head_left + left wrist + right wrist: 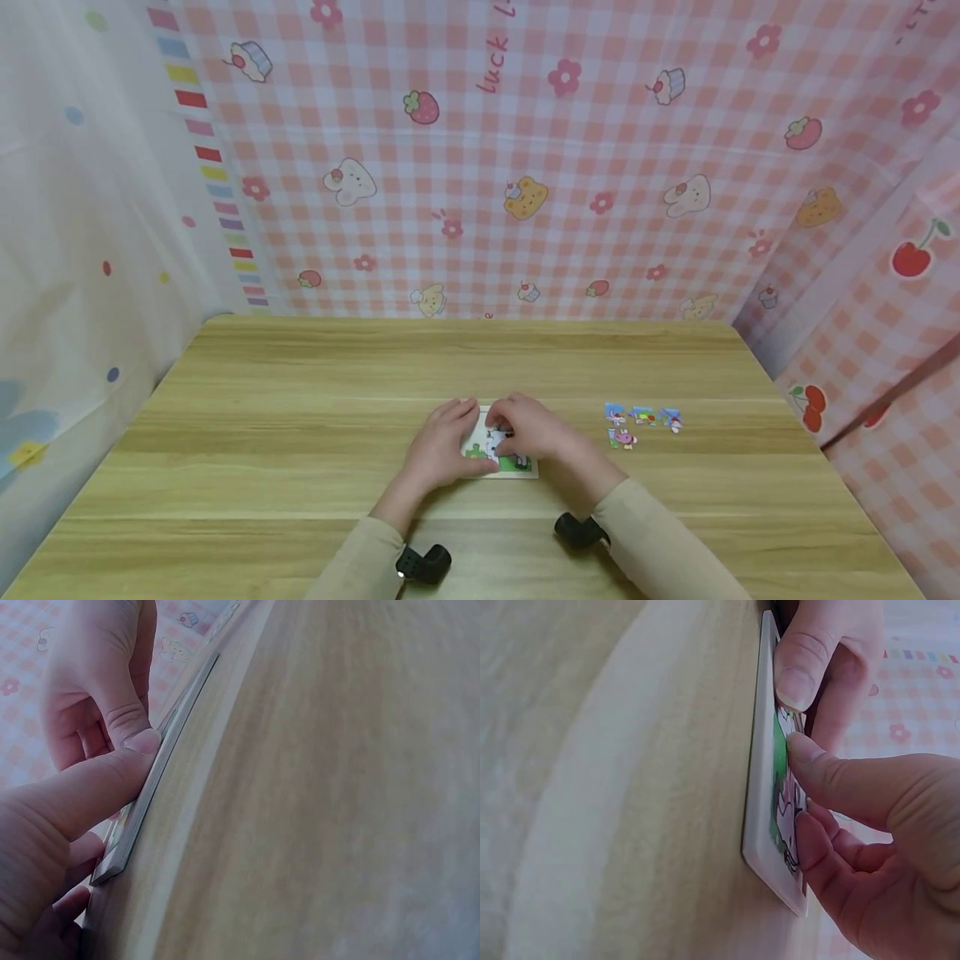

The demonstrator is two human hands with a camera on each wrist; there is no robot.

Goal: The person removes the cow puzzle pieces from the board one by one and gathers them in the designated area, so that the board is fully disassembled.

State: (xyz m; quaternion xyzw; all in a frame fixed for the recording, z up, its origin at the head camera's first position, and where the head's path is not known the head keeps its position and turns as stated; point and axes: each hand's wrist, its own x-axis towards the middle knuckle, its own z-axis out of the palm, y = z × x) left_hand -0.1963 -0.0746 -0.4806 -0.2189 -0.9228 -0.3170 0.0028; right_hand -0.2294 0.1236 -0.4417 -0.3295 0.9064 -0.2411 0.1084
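A small jigsaw puzzle board (531, 476) with a pale rim lies flat on the table, partly hidden by both hands. Green and white cartoon puzzle pieces (780, 754) fill its visible near part. The left hand (442, 446) holds the board at its left side, its thumb along the near edge (135, 817) and its other fingers round the far left. Over the board, the right hand (528, 427) has curled fingers and pinches a puzzle piece with a white figure (495, 438) between thumb and fingers. Whether that piece is fully seated I cannot tell.
Several loose puzzle pieces (621, 437) lie together on the wooden table (300, 400), right of the board. A pink checked cloth (480, 250) hangs behind the table, with more cloth at both sides. Black wrist cameras (427, 565) sit on both forearms.
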